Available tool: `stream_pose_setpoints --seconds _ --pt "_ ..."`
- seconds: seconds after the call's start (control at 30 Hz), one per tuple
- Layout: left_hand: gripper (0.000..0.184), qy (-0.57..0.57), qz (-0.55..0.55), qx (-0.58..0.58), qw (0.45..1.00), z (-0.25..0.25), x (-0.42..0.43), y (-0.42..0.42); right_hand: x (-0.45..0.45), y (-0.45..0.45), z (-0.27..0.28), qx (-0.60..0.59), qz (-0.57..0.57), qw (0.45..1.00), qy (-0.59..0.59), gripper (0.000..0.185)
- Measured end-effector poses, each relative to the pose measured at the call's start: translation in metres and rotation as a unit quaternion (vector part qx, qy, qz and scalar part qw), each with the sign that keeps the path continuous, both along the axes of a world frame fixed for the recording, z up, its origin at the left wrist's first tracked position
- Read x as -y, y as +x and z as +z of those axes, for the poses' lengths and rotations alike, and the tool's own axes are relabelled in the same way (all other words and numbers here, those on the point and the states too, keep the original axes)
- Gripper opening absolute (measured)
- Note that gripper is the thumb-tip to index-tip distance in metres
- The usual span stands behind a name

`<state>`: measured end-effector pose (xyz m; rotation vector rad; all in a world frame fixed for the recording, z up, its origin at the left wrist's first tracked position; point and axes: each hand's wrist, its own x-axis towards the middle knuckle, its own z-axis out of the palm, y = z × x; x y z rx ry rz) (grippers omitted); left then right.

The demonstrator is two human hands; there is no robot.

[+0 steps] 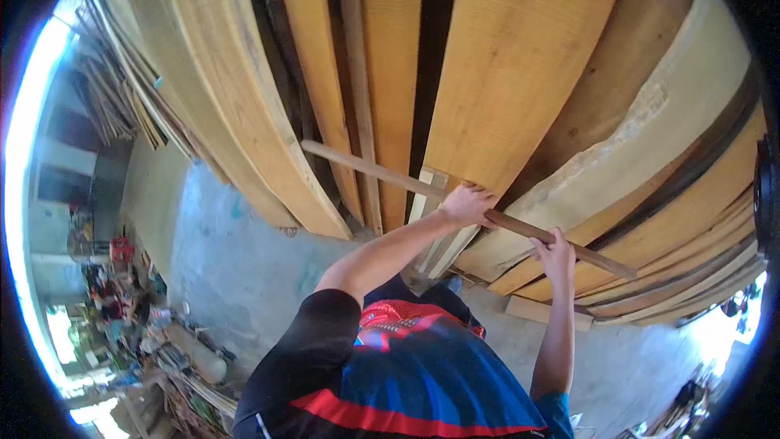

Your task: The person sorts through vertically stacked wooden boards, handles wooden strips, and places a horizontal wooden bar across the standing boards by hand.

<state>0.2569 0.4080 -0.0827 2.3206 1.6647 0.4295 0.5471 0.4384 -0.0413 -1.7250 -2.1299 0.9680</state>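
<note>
A long, narrow wooden strip (374, 169) slants across the view, its left end higher than its right. My left hand (469, 204) is wrapped over the strip near its middle, in front of the lower end of a wide plank (520, 57). Further right, my right hand (557, 257) grips the same strip closer to its lower end, with fingers bent around it. Beneath my left hand, pale narrow wood pieces (428, 195) stand against the wide plank.
Tall boards (227, 89) lean side by side across the top and right. A pale live-edge slab (626, 150) stands right of the wide plank. Grey concrete floor (236, 236) lies below. Mixed clutter (191, 349) and a red object (122, 249) are at the left.
</note>
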Motion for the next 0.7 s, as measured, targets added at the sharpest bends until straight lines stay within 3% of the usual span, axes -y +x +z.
stream_pose_setpoints --seconds 0.07,0.17,0.2,0.27,0.33,0.47,0.57,0.7 --pt "0.067 -0.032 -0.019 -0.013 0.999 0.003 -0.011 0.014 -0.005 0.003 0.007 0.011 0.009 1.000 0.006 0.035" --pt "0.062 0.028 -0.004 0.002 1.000 0.003 -0.014 0.021 -0.004 0.021 0.000 0.043 0.001 0.998 0.054 0.043" --pt "0.063 -0.030 0.003 0.005 1.000 0.015 -0.020 0.014 -0.011 0.019 -0.004 0.059 0.013 0.996 0.073 0.046" --pt "0.062 0.077 0.044 0.023 0.996 -0.002 -0.030 0.006 -0.018 -0.008 0.008 -0.004 -0.061 0.998 -0.011 0.052" --pt "0.062 0.153 0.078 0.020 0.985 -0.023 -0.037 0.000 -0.036 -0.010 -0.024 -0.038 -0.058 0.997 -0.027 0.052" --pt "0.052 0.175 0.107 0.017 0.979 -0.025 -0.032 -0.010 -0.041 -0.037 -0.042 -0.104 -0.090 0.989 -0.048 0.047" --pt "0.043 0.168 0.122 0.039 0.977 -0.030 -0.027 -0.011 -0.047 -0.054 -0.068 -0.017 -0.075 0.995 0.059 0.044" --pt "0.038 0.178 0.138 0.032 0.974 -0.044 -0.033 -0.017 -0.051 -0.057 -0.068 0.047 -0.039 0.993 0.098 0.042"
